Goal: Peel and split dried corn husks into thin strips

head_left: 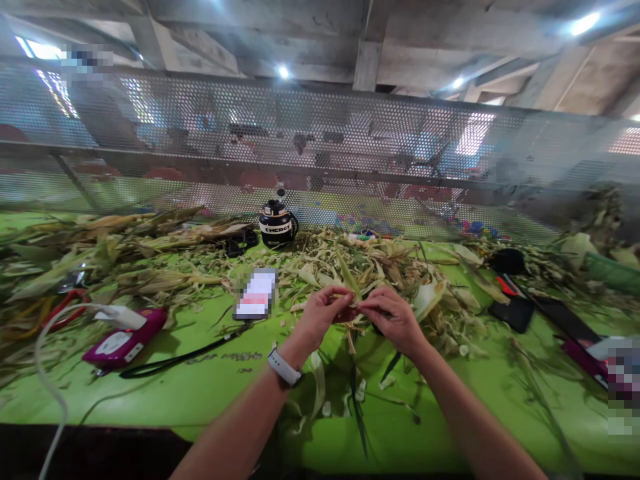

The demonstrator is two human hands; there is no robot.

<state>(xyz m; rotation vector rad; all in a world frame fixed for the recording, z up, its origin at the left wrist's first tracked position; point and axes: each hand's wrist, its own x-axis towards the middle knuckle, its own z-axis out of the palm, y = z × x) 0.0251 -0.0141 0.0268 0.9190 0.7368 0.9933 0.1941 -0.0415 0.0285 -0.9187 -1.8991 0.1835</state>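
Observation:
Over the green table (pixel 210 393), my left hand (pixel 325 317) and my right hand (pixel 395 320) meet, their fingertips pinched close together. Between them is a pale green corn husk (pixel 346 275), whose pointed end rises above the fingers. Thin strips hang beneath the hands; whether they belong to the held husk I cannot tell. Just behind the hands lies a heap of torn corn husks (pixel 380 260). Curled scraps and long dark green leaf strips (pixel 359 420) are strewn in front. A watch with a pale band (pixel 284 367) is on my left wrist.
To the left lie a phone (pixel 256 293), a purple power bank (pixel 125 339) with a white cable, and red-handled scissors (pixel 65 310). A black jug marked ENERGY (pixel 277 223) stands at the back before a perforated metal screen (pixel 320 140). Another dark phone (pixel 513 312) rests right.

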